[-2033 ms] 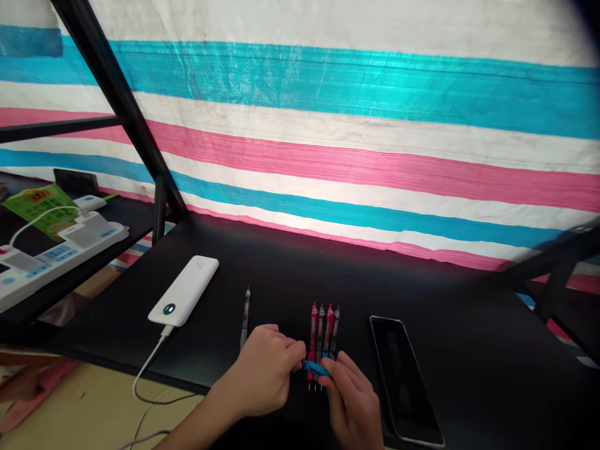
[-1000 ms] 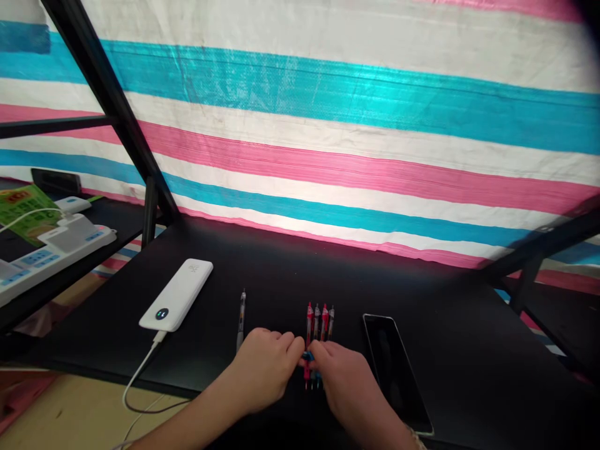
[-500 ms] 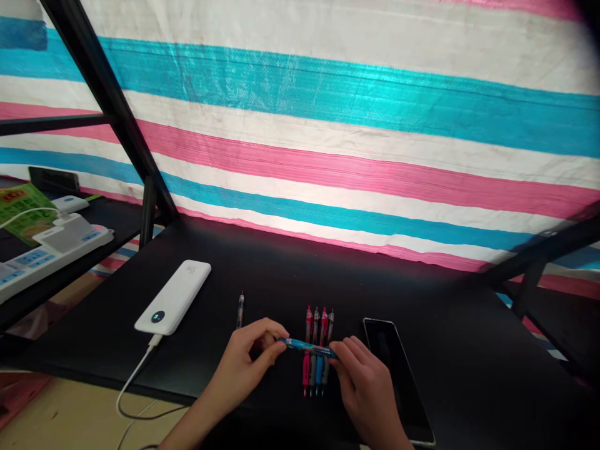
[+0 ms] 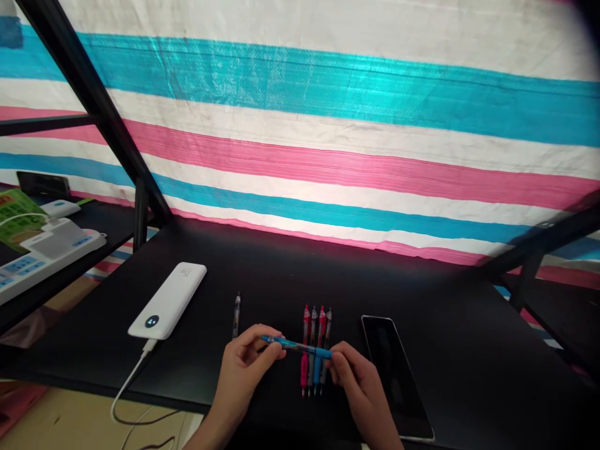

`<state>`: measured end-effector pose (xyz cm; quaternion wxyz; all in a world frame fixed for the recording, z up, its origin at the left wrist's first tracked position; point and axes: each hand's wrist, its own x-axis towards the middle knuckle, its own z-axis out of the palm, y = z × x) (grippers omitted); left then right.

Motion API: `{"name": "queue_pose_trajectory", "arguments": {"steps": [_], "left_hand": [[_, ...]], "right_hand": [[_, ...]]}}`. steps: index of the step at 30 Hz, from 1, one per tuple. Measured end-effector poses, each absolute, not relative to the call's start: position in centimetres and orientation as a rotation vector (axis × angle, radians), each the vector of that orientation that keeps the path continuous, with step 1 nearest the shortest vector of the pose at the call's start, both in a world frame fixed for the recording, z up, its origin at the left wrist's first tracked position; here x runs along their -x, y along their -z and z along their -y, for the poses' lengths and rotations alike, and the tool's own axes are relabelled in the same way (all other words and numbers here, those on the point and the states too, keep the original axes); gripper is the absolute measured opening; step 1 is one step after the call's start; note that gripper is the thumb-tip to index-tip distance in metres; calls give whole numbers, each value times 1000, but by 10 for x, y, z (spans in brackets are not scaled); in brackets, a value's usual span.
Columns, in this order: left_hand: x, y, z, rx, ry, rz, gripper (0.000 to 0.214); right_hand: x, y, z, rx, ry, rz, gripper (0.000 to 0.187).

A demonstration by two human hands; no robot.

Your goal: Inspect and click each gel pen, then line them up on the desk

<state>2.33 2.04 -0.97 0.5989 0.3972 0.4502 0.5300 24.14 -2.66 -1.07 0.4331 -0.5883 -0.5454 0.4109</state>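
Observation:
A blue pen (image 4: 295, 345) is held crosswise just above the black table (image 4: 281, 275). My left hand (image 4: 244, 369) pinches its left end and my right hand (image 4: 359, 381) pinches its right end. Directly under and behind it lies a row of several pens (image 4: 315, 350), red, grey and blue, side by side with tips pointing away. One more pen (image 4: 235, 314) lies alone to the left, just beyond my left hand's fingers.
A white power bank (image 4: 167, 300) with a lit indicator and a white cable (image 4: 129, 387) lies at the left. A dark phone (image 4: 396, 375) lies face up right of my right hand. A power strip (image 4: 42, 253) sits on the left shelf. A striped tarp (image 4: 328, 125) hangs behind.
Both hands were bunched over the near ends of the pen row. They have since drawn apart, and the blue pen now spans between them, held crosswise. The view drifted slightly.

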Motion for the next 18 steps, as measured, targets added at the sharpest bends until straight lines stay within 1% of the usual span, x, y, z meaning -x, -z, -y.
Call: {"name": "queue_pose_trajectory", "arguments": {"steps": [2, 5, 7, 9, 14, 15, 18], "left_hand": [[-27, 14, -19, -801, -1248, -1050, 21], [-30, 14, -18, -674, -1279, -1050, 29], [-33, 11, -17, -637, -1289, -1049, 31], [-35, 8, -16, -610, -1297, -1047, 33], [-40, 3, -13, -561, -1302, -1037, 36], [-40, 3, -13, -560, -1303, -1037, 36], [-39, 2, -13, -555, -1312, -1049, 35]], "right_hand": [[-239, 11, 28, 1465, -1015, 1314, 48], [-236, 8, 31, 1476, -997, 1238, 33], [-235, 7, 32, 1484, -987, 1194, 27], [-236, 7, 33, 1458, -1025, 1126, 29], [-241, 11, 31, 1357, -1165, 995, 54], [-242, 11, 31, 1363, -1160, 991, 56], [-243, 9, 32, 1361, -1158, 991, 45]]}}
